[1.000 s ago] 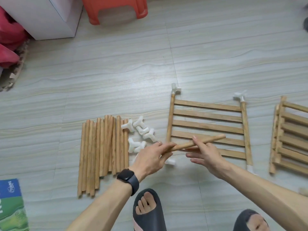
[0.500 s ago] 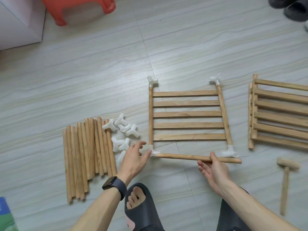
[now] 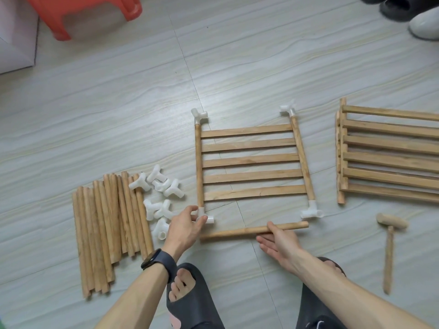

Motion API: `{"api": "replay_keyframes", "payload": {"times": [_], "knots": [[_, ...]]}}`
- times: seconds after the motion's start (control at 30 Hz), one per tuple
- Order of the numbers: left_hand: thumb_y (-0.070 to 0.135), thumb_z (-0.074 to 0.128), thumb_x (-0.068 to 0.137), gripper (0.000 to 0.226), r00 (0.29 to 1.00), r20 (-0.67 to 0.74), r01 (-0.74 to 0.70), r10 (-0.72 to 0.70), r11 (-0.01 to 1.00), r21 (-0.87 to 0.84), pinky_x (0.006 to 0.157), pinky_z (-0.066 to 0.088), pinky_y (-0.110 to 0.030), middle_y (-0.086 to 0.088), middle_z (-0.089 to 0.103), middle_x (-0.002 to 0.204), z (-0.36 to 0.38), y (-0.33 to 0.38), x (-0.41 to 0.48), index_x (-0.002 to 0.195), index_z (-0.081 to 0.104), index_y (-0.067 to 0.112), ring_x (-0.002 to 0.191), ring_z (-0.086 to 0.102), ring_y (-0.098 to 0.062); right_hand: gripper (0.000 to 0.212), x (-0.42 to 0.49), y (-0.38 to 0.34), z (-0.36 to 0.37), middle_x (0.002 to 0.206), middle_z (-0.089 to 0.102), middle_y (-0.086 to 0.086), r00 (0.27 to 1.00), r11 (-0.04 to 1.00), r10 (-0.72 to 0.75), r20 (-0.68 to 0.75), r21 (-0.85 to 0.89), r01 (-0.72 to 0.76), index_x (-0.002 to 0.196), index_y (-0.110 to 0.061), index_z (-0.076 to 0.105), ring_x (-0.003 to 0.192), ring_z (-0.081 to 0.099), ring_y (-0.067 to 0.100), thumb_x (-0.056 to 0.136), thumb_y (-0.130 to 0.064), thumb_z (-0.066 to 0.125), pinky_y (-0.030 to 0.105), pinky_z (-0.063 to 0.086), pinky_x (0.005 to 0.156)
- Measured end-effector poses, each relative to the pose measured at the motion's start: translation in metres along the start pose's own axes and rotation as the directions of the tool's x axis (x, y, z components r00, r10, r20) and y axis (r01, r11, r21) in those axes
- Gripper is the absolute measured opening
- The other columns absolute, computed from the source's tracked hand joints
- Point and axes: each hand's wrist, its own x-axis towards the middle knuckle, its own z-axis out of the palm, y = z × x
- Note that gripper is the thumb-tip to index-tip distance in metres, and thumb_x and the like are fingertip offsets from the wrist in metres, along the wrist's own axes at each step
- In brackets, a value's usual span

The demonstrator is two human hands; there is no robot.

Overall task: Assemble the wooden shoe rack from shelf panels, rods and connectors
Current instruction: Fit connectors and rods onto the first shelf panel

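Note:
A slatted shelf panel (image 3: 251, 162) lies flat on the floor with a white connector on each corner. My left hand (image 3: 184, 227) pinches the near-left connector (image 3: 204, 216) between thumb and fingers. My right hand (image 3: 276, 242) holds a loose wooden rod (image 3: 240, 232) that lies across the panel's near edge, thumb on top and fingers underneath. The rod's right end sits just below the near-right connector (image 3: 311, 211); its left end is a little below the near-left connector.
A pile of rods (image 3: 107, 224) and several spare white connectors (image 3: 158, 195) lie at the left. More shelf panels (image 3: 389, 153) are stacked at the right, with a wooden mallet (image 3: 389, 243) in front. A red stool (image 3: 80, 13), shoes (image 3: 403, 8) and my slippered feet (image 3: 190, 298) surround the area.
The rod came down from mid-air to the floor at the panel's near edge. My left hand let go of the rod and took hold of the near-left connector. The view shifted left.

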Motion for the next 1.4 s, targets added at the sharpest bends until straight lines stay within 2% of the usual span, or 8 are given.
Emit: {"api": "replay_keyframes", "payload": {"times": [0.27,0.37,0.47,0.57,0.77,0.9,1.17,1.4], "knots": [[0.05,0.061,0.095,0.055,1.0,0.013,-0.004,0.004,1.0,0.01,0.093,0.053,-0.039,-0.006,0.069,0.122,0.001,-0.002,-0.001,0.138,0.051,0.017,0.11,0.064,-0.022,0.048,0.001,0.001,-0.002,0.074,0.078,-0.001,0.999,0.806,0.039,-0.023,-0.59,-0.045,0.094,-0.012,0.07,0.068,0.073,0.013,0.102,-0.053,0.047,0.027,0.059,0.057],[0.066,0.061,0.088,0.06,1.0,0.01,0.003,-0.004,0.99,0.14,0.079,0.053,-0.037,0.005,0.068,0.101,0.002,-0.007,-0.007,0.122,0.048,0.019,0.095,0.064,-0.019,0.043,0.004,-0.004,-0.009,0.065,0.072,-0.01,0.957,0.376,-0.285,0.058,-0.911,0.168,0.072,-0.021,0.065,0.069,0.068,0.017,0.095,-0.054,0.048,0.032,0.055,0.067],[0.078,0.056,0.082,0.059,0.998,0.052,-0.043,0.025,0.919,0.391,0.067,0.049,-0.036,0.007,0.06,0.09,0.008,-0.014,-0.017,0.101,0.044,0.023,0.083,0.059,-0.019,0.024,0.007,-0.005,-0.021,0.091,0.055,-0.012,0.789,-0.054,-0.555,0.264,-0.958,0.283,0.092,-0.029,0.049,0.076,0.052,0.019,0.093,-0.052,0.055,0.034,0.041,0.065],[0.073,0.058,0.084,0.054,0.983,0.156,-0.173,0.1,0.798,0.577,0.069,0.048,-0.034,0.006,0.052,0.1,0.015,-0.018,-0.026,0.1,0.047,0.023,0.095,0.053,-0.019,0.031,0.014,-0.006,-0.033,0.112,0.04,-0.004,0.716,-0.268,-0.553,0.427,-0.904,0.332,0.115,-0.028,0.041,0.085,0.052,0.02,0.094,-0.042,0.058,0.035,0.046,0.064],[0.041,0.05,0.102,0.025,0.921,0.281,-0.39,0.271,0.593,0.705,0.069,0.043,-0.036,0.0,0.057,0.114,0.011,-0.016,-0.023,0.116,0.05,0.02,0.106,0.054,-0.024,0.031,0.016,-0.014,-0.036,0.115,0.044,-0.003,0.72,-0.348,-0.536,0.441,-0.892,0.287,0.127,-0.026,0.039,0.088,0.058,0.02,0.1,-0.035,0.052,0.034,0.047,0.062],[0.03,0.046,0.104,0.014,0.859,0.295,-0.491,0.419,0.508,0.708,0.068,0.035,-0.033,0.001,0.059,0.105,-0.016,-0.022,-0.018,0.112,0.054,0.021,0.096,0.056,-0.023,0.019,0.016,-0.021,-0.033,0.109,0.035,-0.005,0.722,-0.448,-0.478,0.501,-0.846,0.29,0.109,-0.025,0.045,0.085,0.048,0.017,0.101,-0.039,0.054,0.034,0.044,0.061],[0.051,0.046,0.099,0.029,0.807,0.287,-0.543,0.516,0.458,0.704,0.086,0.046,-0.035,0.007,0.064,0.1,-0.056,-0.023,-0.014,0.112,0.057,0.026,0.096,0.057,-0.02,0.024,-0.005,-0.022,0.007,0.101,0.058,-0.008,0.627,-0.589,-0.237,0.742,-0.623,0.514,0.1,-0.028,0.035,0.088,0.052,0.021,0.103,-0.052,0.039,0.038,0.04,0.066],[0.064,0.033,0.099,0.036,0.895,0.023,-0.413,0.445,0.809,0.418,0.061,0.048,-0.036,0.011,0.058,0.085,-0.037,0.006,-0.016,0.106,0.05,0.034,0.074,0.057,-0.014,0.041,-0.016,-0.059,0.049,0.127,0.057,0.0,0.347,-0.442,-0.6,0.72,-0.661,0.607,0.129,-0.015,0.055,0.107,0.057,0.024,0.092,-0.029,0.067,0.039,0.056,0.072]]}}
